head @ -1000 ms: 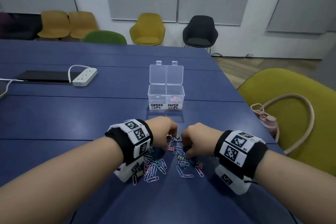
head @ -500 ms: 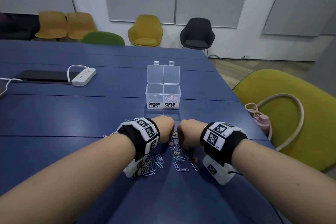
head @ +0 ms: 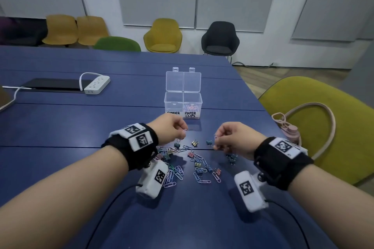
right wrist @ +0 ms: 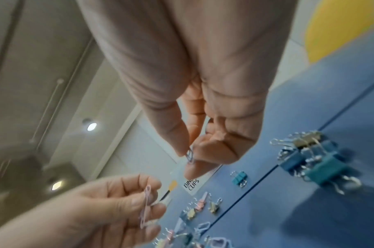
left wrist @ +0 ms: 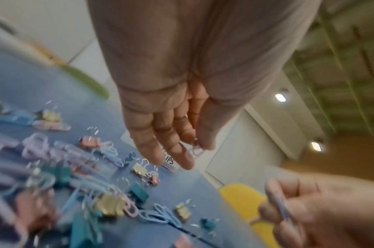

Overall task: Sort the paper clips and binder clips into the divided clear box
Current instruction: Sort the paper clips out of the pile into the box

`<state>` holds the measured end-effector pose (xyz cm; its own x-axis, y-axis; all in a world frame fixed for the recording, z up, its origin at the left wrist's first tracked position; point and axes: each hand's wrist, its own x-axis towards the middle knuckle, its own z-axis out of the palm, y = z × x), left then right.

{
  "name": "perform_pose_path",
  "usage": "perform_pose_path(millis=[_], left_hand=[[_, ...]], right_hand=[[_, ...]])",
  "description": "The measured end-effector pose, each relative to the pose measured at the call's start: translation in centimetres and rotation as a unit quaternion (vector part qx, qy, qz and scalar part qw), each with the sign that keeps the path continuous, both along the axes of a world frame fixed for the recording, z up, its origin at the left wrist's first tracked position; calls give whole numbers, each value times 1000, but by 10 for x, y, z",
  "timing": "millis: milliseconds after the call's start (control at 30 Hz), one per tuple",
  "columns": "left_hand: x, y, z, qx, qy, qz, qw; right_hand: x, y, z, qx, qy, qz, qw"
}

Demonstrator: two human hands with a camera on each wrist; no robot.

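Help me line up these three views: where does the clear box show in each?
Head: the clear box stands mid-table, lid up, beyond both hands.
Left wrist: only a label corner peeks out behind the left hand's fingertips.
Right wrist: a label shows below the right hand's fingertips.
Shared landmark: the box's handwritten labels.

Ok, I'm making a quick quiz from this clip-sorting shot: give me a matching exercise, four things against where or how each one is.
Things:
1. left hand
2. right hand
3. power strip
4. clear box

States or places:
A. stands open, paper clips in its right compartment
B. pinches a pink paper clip
C. lies far left on the table
D. pinches a blue paper clip

Pairs: 1-B, 2-D, 3-C, 4-A
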<state>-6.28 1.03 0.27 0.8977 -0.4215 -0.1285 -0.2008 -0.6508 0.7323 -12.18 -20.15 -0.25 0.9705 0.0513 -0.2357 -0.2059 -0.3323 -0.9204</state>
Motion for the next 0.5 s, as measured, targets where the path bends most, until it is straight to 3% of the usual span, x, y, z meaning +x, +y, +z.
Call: perform_pose_path(millis=[67,167,267,333,400,433,467,500], left_hand=[[-6,8,-2,-157,98,52,981],[-15,16,-6,-354,239,126,896],[-20,24,-11,-450,340,194,802],[-24,26,-14,-457,379,211,777],[-30,24,-17,-424,388,200,793],[-33,22,-19,-390,376,188,819],[-36,20,-21,-340,342,171,859],[-39,18,-22,-268,285,144,909]], right_hand=[[-10,-6,0,108,26,-23,994],[-20,-10,-2,205,62,-30,976],[-30,-8,-2,281,81,-40,955],[-34,-3,-1,300,91,-46,948],[-36,1,-2,221,94,-38,970],[-37,3,-3,120,83,-19,989],[-38,4,-3,-12,64,15,998],[-39,6,-3,-153,41,61,985]])
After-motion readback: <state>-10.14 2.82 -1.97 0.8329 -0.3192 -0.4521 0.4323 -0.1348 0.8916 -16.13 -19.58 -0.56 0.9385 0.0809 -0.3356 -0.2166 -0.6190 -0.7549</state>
